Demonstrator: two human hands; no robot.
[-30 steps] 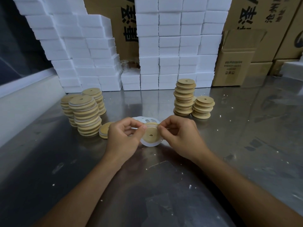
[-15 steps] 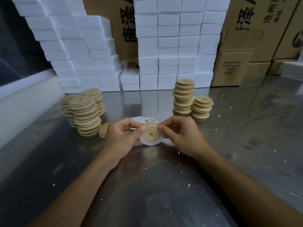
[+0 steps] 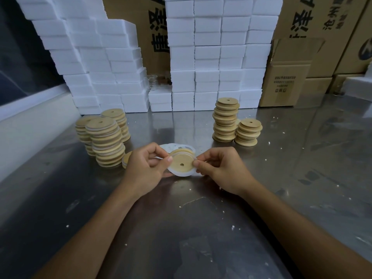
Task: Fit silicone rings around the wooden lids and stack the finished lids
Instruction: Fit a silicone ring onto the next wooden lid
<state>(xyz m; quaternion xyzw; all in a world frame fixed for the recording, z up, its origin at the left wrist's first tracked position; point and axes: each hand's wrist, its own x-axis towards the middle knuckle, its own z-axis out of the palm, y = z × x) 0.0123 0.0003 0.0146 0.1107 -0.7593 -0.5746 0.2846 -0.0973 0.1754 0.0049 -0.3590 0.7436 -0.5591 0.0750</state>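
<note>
Head view: both hands, left (image 3: 145,166) at nine o'clock and right (image 3: 219,170) at three, pinch a round wooden lid (image 3: 182,163) inside a translucent white silicone ring (image 3: 179,174).

Large black Chinese characters are printed sideways on the tall cardboard carton (image 3: 154,33) behind the white foam blocks; "唐泽" can be made out. Similar characters, cut off by the frame edge, are seen on the right-hand carton (image 3: 314,19). Small print on the open brown box (image 3: 285,85) is too blurred to be read.

one head-worn wide-angle view looks forward and down, close over the steel table (image 3: 281,178), toward stacked boxes (image 3: 211,57).
</note>
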